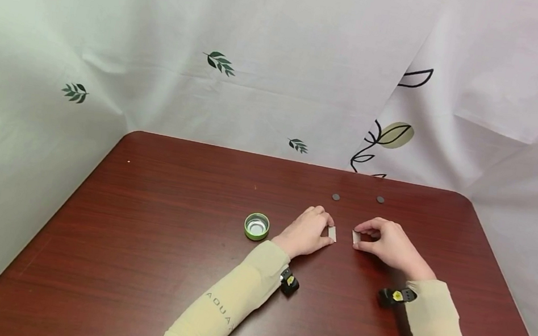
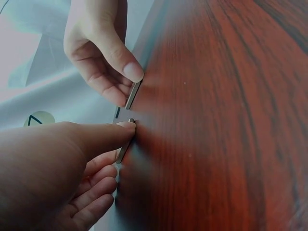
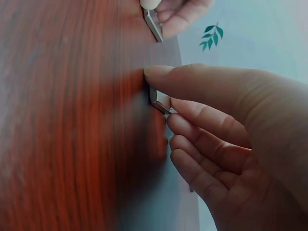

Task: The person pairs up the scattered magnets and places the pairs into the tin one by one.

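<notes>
My left hand pinches a small thin rectangular silver plate between thumb and fingertips, low over the tabletop. Across a narrow gap, my right hand holds a like silver plate by its ends. The two plates face each other without touching. In the left wrist view the left plate looks slim and edge-on. The right wrist view shows the right plate with a shiny face, partly covered by the thumb. Whether either plate touches the table, I cannot tell.
Left of my left hand stands an open round green tin with a silver inside. Two small dark grey discs, a left disc and a right disc, lie beyond the hands. White curtains surround the reddish-brown table.
</notes>
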`<state>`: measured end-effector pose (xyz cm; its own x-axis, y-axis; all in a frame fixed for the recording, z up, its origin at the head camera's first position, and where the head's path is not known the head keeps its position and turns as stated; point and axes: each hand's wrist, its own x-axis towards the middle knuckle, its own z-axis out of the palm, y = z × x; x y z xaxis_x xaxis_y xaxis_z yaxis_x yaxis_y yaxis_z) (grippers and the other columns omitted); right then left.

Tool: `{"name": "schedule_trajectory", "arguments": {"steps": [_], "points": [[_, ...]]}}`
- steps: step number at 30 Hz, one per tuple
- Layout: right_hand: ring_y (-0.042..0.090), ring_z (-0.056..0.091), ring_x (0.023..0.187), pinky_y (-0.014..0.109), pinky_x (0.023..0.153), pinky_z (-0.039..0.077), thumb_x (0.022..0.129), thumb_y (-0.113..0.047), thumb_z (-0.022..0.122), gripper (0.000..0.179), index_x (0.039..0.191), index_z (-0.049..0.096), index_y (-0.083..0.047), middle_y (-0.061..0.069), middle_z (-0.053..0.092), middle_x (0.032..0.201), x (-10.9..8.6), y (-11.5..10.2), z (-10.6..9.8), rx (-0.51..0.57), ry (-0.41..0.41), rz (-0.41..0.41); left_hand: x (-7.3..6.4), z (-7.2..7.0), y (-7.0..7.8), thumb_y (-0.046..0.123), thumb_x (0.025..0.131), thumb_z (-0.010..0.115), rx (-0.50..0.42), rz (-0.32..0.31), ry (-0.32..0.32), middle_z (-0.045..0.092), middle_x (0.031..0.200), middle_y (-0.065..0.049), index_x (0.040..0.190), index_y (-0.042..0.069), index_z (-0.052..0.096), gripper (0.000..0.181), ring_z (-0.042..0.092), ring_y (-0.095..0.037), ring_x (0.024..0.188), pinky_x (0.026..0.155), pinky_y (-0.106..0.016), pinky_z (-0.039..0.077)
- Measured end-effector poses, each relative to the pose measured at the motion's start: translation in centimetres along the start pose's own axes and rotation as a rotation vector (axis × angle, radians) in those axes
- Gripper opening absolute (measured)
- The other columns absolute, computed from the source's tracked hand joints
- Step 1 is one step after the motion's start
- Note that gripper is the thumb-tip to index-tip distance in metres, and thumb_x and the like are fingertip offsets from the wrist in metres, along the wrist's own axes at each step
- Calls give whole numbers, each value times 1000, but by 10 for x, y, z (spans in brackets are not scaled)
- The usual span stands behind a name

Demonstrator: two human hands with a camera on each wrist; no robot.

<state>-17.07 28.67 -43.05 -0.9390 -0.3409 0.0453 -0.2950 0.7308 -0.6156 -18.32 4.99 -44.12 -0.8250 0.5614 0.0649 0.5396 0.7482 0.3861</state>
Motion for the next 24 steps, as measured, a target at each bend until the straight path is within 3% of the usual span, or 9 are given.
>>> {"name": "schedule_trajectory", "arguments": {"steps": [24], "points": [[21,67,90,42,81,55,80,-12,88,28,104,76,-4,2,71,98,13,-13,10,-3,-13,-49,1,0,-1,33,93,77,-14,-12,-2,59,112,-1,117,11,70,34,53,-18,108,94,-21,42]]}}
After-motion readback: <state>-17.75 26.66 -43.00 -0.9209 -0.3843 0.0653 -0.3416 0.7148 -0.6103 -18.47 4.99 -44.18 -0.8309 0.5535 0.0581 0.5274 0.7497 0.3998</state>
